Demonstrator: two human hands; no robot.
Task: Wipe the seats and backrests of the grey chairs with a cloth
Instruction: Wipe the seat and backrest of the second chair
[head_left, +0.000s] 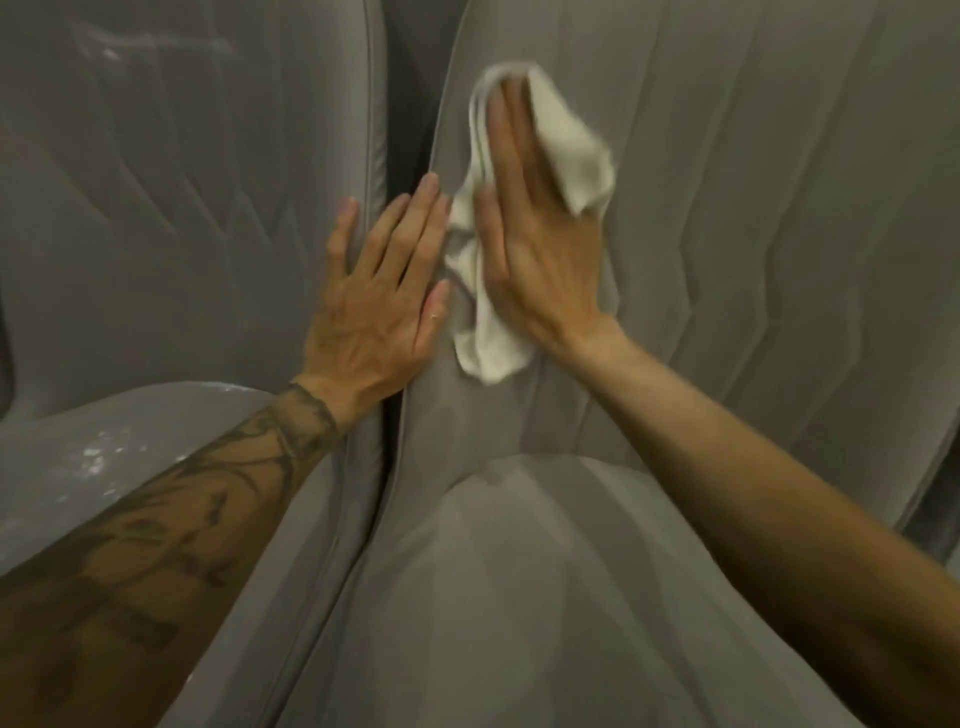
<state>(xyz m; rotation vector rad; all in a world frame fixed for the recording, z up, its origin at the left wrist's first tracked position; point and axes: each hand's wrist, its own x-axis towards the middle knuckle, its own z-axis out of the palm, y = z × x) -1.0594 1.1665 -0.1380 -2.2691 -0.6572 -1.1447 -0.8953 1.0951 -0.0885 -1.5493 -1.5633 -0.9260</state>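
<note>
We're pressing cloth (576, 150) onto backrest (753, 234) with right hand (535, 254), fingers (511, 119) straight. Left hand (379, 306) is resting flat-fingered alongside. Cloth partly covered, fingertips blurring.

I log the left backrest (156, 182), upper left, and the right backrest (753, 208), upper right. Both are plain grey with wavy quilted stitch lines. At centre top the cloth (576, 156) reads off-white, no pattern. At lower left the left seat (98, 457) shows whitish flecks on grey. At bottom centre the right seat (519, 597) is smooth grey. The left forearm (182, 519) bears dark tattoo linework, banded at the wrist.
</note>
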